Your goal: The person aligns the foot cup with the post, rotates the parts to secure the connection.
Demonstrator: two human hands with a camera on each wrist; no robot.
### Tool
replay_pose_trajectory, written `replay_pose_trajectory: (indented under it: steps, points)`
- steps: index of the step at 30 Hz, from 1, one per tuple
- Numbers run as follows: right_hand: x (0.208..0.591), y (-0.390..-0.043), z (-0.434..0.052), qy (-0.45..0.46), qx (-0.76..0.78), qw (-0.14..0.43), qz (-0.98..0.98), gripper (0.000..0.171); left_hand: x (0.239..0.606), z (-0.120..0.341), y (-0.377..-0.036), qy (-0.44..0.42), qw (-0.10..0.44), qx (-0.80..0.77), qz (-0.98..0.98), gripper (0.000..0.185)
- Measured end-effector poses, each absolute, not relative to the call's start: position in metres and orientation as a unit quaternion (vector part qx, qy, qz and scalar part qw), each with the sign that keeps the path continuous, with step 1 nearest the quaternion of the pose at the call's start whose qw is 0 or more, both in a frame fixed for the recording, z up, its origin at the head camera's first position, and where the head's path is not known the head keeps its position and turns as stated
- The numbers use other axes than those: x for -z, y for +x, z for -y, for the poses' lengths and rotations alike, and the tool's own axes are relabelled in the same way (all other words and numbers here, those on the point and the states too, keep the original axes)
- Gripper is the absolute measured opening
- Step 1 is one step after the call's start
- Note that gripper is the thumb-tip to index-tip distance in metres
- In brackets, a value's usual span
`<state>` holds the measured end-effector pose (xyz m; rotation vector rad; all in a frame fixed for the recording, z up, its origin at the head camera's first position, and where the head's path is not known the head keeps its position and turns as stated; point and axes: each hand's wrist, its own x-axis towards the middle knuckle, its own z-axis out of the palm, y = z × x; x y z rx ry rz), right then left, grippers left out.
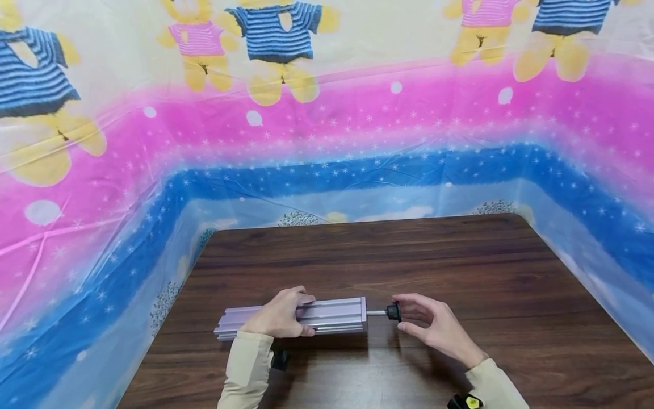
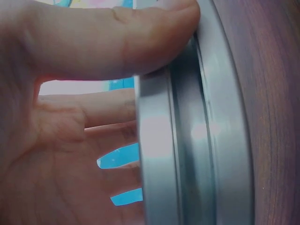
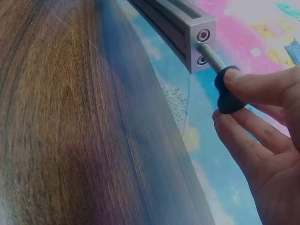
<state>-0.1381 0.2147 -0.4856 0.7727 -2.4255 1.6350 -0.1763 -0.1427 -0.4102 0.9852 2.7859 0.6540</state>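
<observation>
On the dark wooden counter (image 1: 460, 267) lies a long silver metal bar (image 1: 327, 315). The left hand (image 1: 278, 315) grips it steady, so the right hand (image 1: 434, 326) can pinch the black screw knob (image 1: 393, 312) at its end.

Dark wood-grain table (image 1: 460, 267) stands enclosed on three sides by a glossy plastic sheet (image 1: 357, 130) printed with teddy bears, pink and blue starred bands; lighting even, soft reflections

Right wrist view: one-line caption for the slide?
Right hand pinches the black knob on a threaded rod entering the end of the aluminium profile, above a wooden table.
</observation>
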Motion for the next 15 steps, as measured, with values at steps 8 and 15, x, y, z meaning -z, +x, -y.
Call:
replay_pose_trajectory:
  steps: [8, 15]
  points:
    - [0.4839, -0.136, -0.2149, 0.229, -0.527, 0.047, 0.817, 0.042, 0.4123, 0.1427, -0.176, 0.328, 0.061, -0.217, -0.918, 0.054]
    - [0.4801, -0.135, -0.2128, 0.2, -0.526, 0.02, 0.826, 0.038, 0.4109, 0.1403, -0.1747, 0.323, 0.064, -0.209, -0.921, 0.055]
